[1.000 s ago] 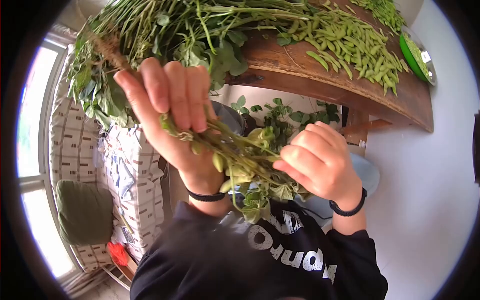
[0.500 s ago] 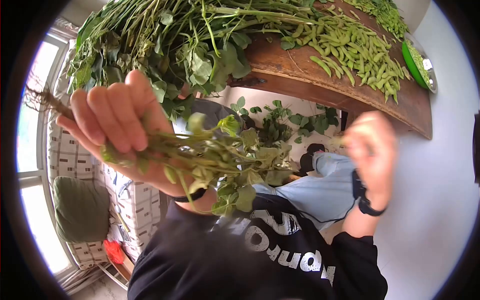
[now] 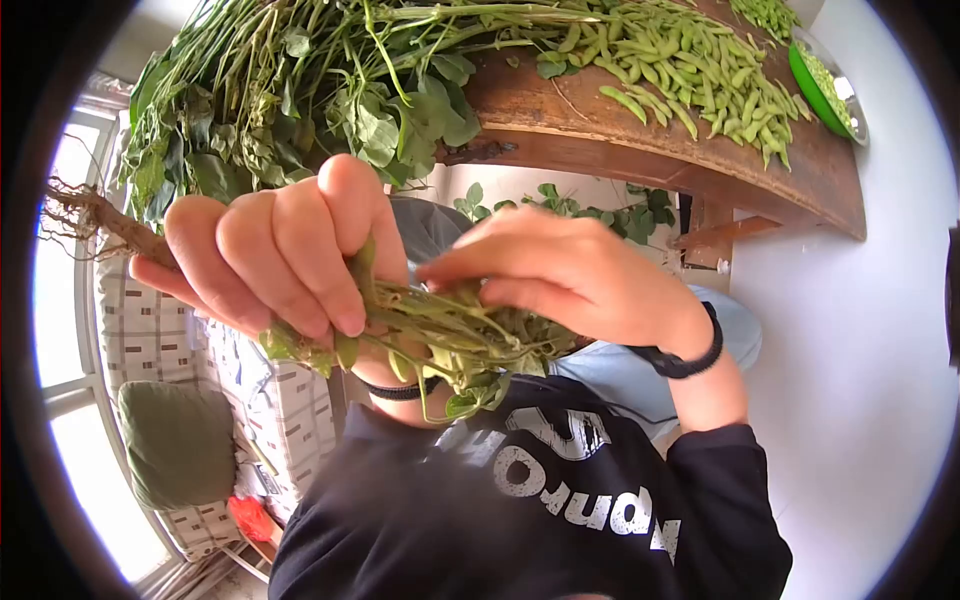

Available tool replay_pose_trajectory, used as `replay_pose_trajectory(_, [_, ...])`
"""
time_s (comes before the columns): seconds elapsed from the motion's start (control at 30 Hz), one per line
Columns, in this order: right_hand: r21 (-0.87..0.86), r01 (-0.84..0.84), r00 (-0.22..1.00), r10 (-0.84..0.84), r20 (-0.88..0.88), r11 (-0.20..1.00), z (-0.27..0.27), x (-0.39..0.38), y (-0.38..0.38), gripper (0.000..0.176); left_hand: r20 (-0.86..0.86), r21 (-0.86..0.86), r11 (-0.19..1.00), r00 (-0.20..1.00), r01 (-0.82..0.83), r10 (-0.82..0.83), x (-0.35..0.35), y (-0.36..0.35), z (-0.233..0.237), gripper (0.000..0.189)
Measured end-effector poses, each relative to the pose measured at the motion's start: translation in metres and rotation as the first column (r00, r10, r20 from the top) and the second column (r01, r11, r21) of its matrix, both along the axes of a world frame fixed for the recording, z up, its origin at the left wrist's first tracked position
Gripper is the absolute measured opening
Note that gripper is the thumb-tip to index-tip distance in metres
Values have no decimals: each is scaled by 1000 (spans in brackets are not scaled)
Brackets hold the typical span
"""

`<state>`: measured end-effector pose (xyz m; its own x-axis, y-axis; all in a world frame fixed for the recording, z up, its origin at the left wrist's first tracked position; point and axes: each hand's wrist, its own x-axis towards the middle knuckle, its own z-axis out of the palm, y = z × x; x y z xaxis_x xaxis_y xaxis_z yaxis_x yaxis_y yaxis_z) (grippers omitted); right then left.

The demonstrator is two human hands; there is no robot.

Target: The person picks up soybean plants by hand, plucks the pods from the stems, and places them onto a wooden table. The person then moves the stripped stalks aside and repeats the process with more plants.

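My left hand point(image 3: 275, 255) is closed around the stem of a soybean plant point(image 3: 450, 345). The plant's brown roots point(image 3: 95, 220) stick out to the left, and its leaves and green pods hang to the right. Bent over the leafy part, my right hand point(image 3: 570, 275) has its fingers and thumb closed on the greenery. Exactly which pod or leaf lies between them is partly hidden.
Across the wooden table point(image 3: 620, 135) lie a heap of uprooted soybean plants point(image 3: 300, 90) and a pile of picked pods point(image 3: 700, 70). A green-and-steel bowl point(image 3: 825, 90) stands at its right end. Fallen leaves point(image 3: 640, 215) lie below; a cushion point(image 3: 175, 445) is left.
My right hand has moved left from the side onto the plant's leafy part and closed there. My left hand, still holding the stem, has shifted slightly right. The view has shifted a little.
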<state>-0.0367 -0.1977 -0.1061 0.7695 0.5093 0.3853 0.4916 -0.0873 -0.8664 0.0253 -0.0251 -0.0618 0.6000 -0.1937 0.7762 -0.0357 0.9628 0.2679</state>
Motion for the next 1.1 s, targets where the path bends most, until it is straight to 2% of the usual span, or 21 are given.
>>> replay_pose_trajectory(0.03, [4,8,1000,-8,2,1000,-1,-1,-1,33,2,4,1000,1000,8,-8,0,0,-1,54])
replay_pose_trajectory(0.1, [3,-129,985,128,-112,992,0,-2,-2,34,-8,-22,999,999,49,-50,-2,2,-5,51])
replay_pose_trajectory(0.13, [20,-121,992,122,-38,992,2,-3,-2,35,-8,-21,999,999,48,-48,-3,1,-3,51])
replay_pose_trajectory(0.17, [21,-122,992,122,-38,992,1,-5,0,35,-38,-11,999,999,33,-34,-4,0,-2,52])
replay_pose_trajectory(0.23, [-2,-14,996,14,83,1000,-2,-10,3,35,-70,2,1000,997,23,-23,-6,-3,-2,53])
replay_pose_trajectory(0.27, [-1,-10,997,10,80,1000,-2,-11,3,35,-75,-2,1000,997,23,-23,-6,-5,-3,53])
replay_pose_trajectory(0.33, [-98,144,964,-117,237,985,0,-13,3,32,-80,-4,1000,996,27,-27,-7,-8,-4,53])
replay_pose_trajectory(0.37, [-96,146,964,-120,236,985,1,-14,2,32,-97,2,1000,995,7,-7,-7,-8,-4,52])
replay_pose_trajectory(0.43, [-166,340,887,-257,383,926,2,-17,0,27,-112,13,1000,994,-11,13,-8,-10,-3,52])
replay_pose_trajectory(0.47, [-164,341,887,-259,382,926,2,-17,0,27,-116,20,999,993,-35,37,-7,-11,-3,51])
replay_pose_trajectory(0.53, [-161,417,812,-287,508,895,3,-18,-2,26,-121,27,998,991,-56,59,-5,-11,-4,51])
replay_pose_trajectory(0.67, [-86,375,854,-308,420,923,9,-18,-8,24,-89,58,997,994,-59,64,-2,-10,-8,48])
replay_pose_trajectory(0.73, [-27,283,943,-273,192,959,10,-19,-9,24,-102,67,996,993,-53,59,-3,-13,-8,47])
replay_pose_trajectory(0.83, [19,309,944,-309,114,951,7,-18,-4,26,-160,34,998,986,-48,53,-3,-17,-8,47])
replay_pose_trajectory(0.93, [22,351,929,-351,120,936,8,-20,1,29,-285,79,990,949,-118,136,-4,-17,-8,46])
replay_pose_trajectory(1.03, [-18,327,931,-319,179,945,3,-17,2,30,-315,119,970,918,-213,240,-5,-21,-7,40])
replay_pose_trajectory(1.1, [-9,333,928,-326,179,943,3,-18,4,31,-314,124,968,917,-217,246,-7,-22,-7,40])
